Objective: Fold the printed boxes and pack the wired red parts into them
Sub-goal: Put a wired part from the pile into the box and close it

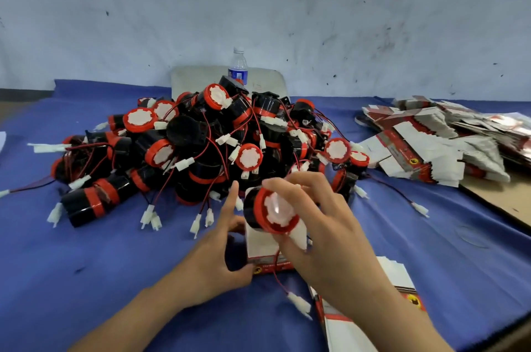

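My right hand grips a wired red part, a black cylinder with a red rim and white centre, at the mouth of an upright printed box. My left hand holds that box by its left side and lower corner. The part's red-black wire hangs below the box to a white connector. A big pile of the same red parts lies just beyond my hands.
Flat unfolded printed boxes lie in a stack at the right and in another stack under my right forearm. A water bottle stands behind the pile. A blue cloth covers the table, and a brown board lies at the right edge.
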`<move>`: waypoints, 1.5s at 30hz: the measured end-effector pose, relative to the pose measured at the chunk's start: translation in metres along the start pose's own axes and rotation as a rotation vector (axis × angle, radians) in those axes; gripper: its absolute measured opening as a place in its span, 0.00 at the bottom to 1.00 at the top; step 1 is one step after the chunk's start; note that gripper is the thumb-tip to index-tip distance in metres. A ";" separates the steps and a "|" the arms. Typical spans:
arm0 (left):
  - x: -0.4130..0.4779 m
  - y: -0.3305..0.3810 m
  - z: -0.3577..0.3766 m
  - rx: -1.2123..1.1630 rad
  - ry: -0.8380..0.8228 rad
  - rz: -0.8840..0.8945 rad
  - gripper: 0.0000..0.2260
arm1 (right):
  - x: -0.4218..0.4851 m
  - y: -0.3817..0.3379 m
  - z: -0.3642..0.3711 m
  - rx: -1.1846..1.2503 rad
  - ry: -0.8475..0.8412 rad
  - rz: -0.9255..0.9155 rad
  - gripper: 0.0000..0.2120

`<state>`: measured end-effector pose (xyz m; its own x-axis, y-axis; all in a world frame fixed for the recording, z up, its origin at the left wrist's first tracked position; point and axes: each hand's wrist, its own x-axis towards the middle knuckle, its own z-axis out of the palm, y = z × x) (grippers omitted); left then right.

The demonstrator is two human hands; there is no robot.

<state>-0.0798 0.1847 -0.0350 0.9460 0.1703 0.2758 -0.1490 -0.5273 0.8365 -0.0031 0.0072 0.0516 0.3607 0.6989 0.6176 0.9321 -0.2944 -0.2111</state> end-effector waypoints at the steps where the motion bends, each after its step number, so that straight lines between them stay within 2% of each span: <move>1: 0.000 0.000 0.001 0.001 -0.002 0.010 0.51 | -0.001 0.002 0.003 -0.031 -0.026 0.019 0.32; 4: 0.000 -0.001 0.001 -0.010 -0.003 0.006 0.51 | -0.006 0.011 0.014 -0.066 -0.153 0.085 0.30; 6: 0.001 -0.003 0.000 -0.018 -0.008 -0.012 0.53 | -0.007 0.016 0.023 0.008 -0.258 0.109 0.30; 8: 0.000 -0.004 -0.001 -0.016 -0.009 -0.019 0.53 | -0.005 0.017 0.029 0.106 -0.299 0.109 0.30; 11: -0.001 -0.002 -0.001 0.005 -0.006 -0.018 0.50 | -0.002 0.022 0.029 0.111 -0.335 0.118 0.25; 15: -0.002 0.006 0.000 0.099 0.020 0.054 0.40 | -0.003 0.025 0.026 -0.024 -0.396 0.098 0.16; 18: -0.005 0.010 0.002 0.265 0.043 0.167 0.31 | -0.001 0.017 0.028 -0.118 -0.401 0.104 0.14; 23: -0.005 0.019 0.006 0.433 0.180 0.242 0.25 | 0.006 0.017 0.016 -0.115 -0.399 0.152 0.08; 26: -0.006 0.026 0.009 0.541 0.211 0.280 0.18 | 0.006 0.018 0.009 -0.176 -0.497 0.186 0.04; 29: -0.006 0.027 0.013 0.560 0.183 0.301 0.19 | 0.007 0.017 0.007 -0.282 -0.576 0.218 0.07; 33: -0.007 0.024 0.018 0.581 0.163 0.305 0.21 | 0.012 0.012 0.007 -0.373 -0.699 0.241 0.17; 36: -0.006 0.024 0.020 0.563 0.177 0.277 0.21 | 0.013 0.012 0.001 -0.284 -0.812 0.278 0.21; 40: -0.005 0.024 0.021 0.495 0.186 0.264 0.16 | 0.016 0.016 -0.021 -0.067 -0.792 0.267 0.29; 42: -0.004 0.024 0.023 0.477 0.186 0.241 0.12 | 0.014 0.019 -0.034 -0.081 -0.741 0.310 0.28; 45: -0.004 0.023 0.028 0.447 0.159 0.151 0.08 | 0.008 0.022 -0.050 -0.117 -0.716 0.399 0.19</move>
<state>-0.0789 0.1485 -0.0307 0.8625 0.1712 0.4763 -0.1101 -0.8551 0.5067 0.0180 -0.0263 0.0894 0.6349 0.7621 -0.1270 0.7343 -0.6463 -0.2077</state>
